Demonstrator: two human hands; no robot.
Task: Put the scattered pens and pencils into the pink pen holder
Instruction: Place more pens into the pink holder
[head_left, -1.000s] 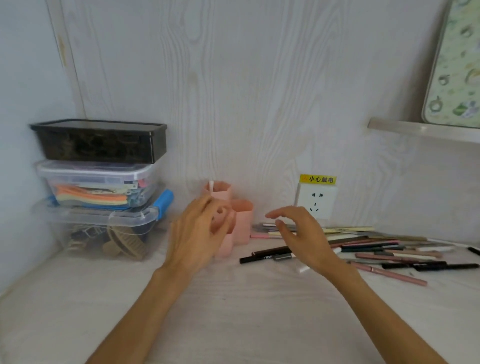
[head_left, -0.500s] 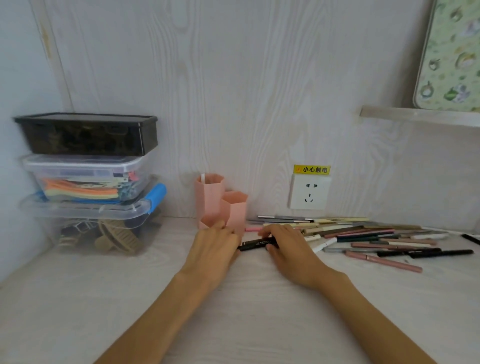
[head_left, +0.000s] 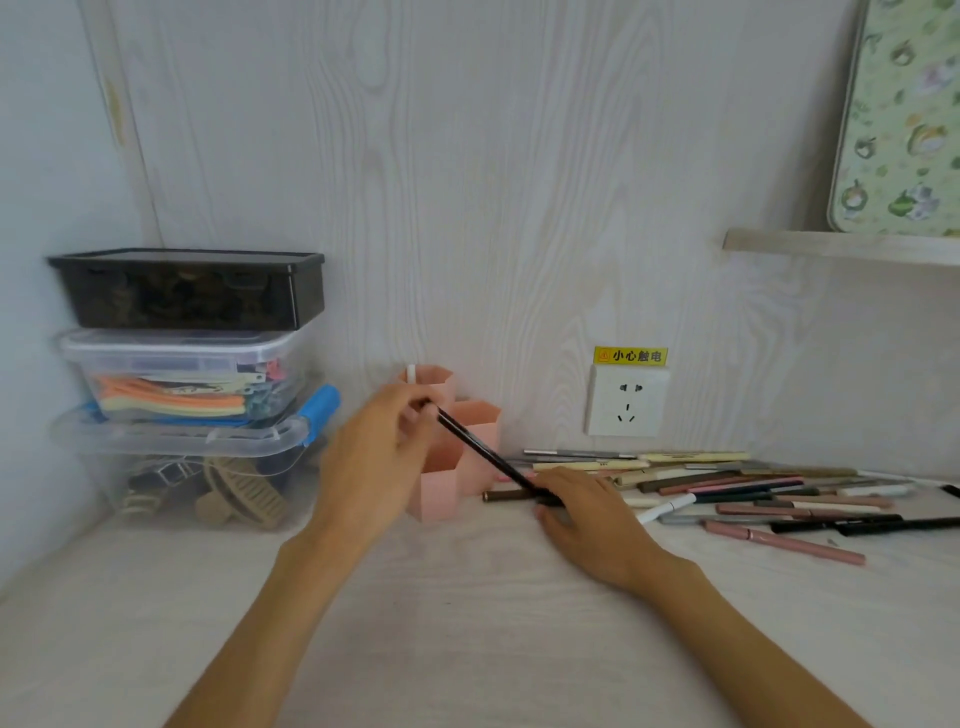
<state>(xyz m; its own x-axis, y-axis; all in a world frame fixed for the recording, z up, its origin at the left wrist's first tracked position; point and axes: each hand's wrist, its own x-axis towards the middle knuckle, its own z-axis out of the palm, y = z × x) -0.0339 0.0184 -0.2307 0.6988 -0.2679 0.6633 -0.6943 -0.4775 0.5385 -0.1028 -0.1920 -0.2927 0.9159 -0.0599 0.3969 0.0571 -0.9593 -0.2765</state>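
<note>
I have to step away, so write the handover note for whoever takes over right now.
Left hand: fingers pinch the upper end of a black pen, held slanted in front of the pink pen holder.
Right hand: rests on the desk over the pen's lower end and a brown pencil; its grip is hidden.
Done: one white pen stands in the holder's tallest compartment.
Left: drop the black pen in, then clear the scattered pile lying right of the holder, below the wall socket.
</note>
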